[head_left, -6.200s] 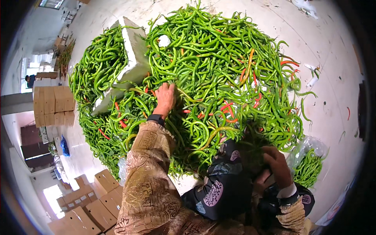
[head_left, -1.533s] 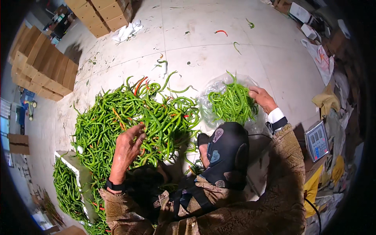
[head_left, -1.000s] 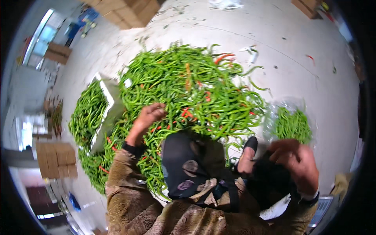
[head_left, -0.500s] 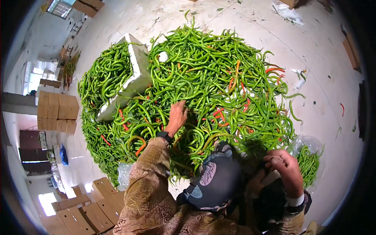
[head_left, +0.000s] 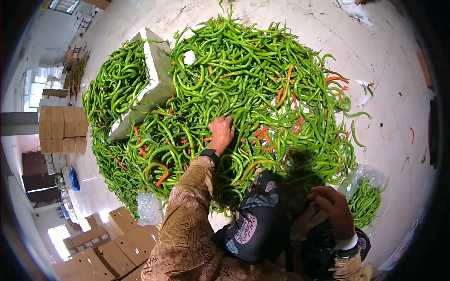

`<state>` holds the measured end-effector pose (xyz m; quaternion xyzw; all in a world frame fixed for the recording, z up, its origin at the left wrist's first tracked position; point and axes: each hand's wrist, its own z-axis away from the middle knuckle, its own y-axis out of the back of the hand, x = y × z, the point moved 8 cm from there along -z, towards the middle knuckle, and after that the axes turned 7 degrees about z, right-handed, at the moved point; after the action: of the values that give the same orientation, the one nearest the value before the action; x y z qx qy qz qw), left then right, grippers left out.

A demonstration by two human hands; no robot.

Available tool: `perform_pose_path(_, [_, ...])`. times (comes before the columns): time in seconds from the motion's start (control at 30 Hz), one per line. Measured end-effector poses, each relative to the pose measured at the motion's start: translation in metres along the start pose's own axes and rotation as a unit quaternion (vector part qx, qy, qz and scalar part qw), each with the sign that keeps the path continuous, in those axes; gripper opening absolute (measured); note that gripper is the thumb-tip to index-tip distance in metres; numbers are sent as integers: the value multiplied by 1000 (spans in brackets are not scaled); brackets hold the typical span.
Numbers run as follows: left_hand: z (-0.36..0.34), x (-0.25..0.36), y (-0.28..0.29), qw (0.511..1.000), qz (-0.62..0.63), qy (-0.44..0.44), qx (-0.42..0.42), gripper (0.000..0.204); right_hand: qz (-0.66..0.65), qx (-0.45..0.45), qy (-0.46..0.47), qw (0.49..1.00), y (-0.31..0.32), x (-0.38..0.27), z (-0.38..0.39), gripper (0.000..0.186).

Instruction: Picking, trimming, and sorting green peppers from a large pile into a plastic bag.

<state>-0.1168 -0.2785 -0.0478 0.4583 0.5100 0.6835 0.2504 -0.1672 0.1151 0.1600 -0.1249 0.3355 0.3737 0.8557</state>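
Note:
A broad heap of long green chili peppers (head_left: 262,75), with some red ones in it, covers the floor in front of me. My left hand (head_left: 222,133) reaches into the middle of the heap. Its bent fingers close on green chili peppers that look smeared by motion just beyond the knuckles; the fingertips are hidden. At the lower right, my right hand (head_left: 333,208) hangs in shadow above my lap, beside the near edge of the heap. Its fingers are loosely bent and apart, with nothing visible in them. A dark patterned cloth (head_left: 262,215) covers my knee between the hands.
A white foam box (head_left: 161,70) full of green peppers tilts at the heap's left. A clear plastic bag (head_left: 365,196) of peppers lies right of my right hand, and bubble wrap (head_left: 149,208) lies near my left sleeve. Cardboard boxes (head_left: 63,124) stand at the left.
My left hand has moved slightly right within the heap, and peppers at its fingers have shifted. My right hand has dropped slightly left and its fingers have loosened. The view has shifted a little.

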Motion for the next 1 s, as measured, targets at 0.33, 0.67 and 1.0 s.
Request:
perform_pose_path(0.33, [82,174,61,886,437,-131,-81,19,-8,38,39,998,-14,-1,-15,36])
perform_pose_path(0.67, [40,147,58,905,403,-137,-11,28,-254,131,56,957,6,1,-33,33])
perform_pose_path(1.0, [26,-81,11,959,188,192,96,21,-166,65,80,981,4,17,-38,45])
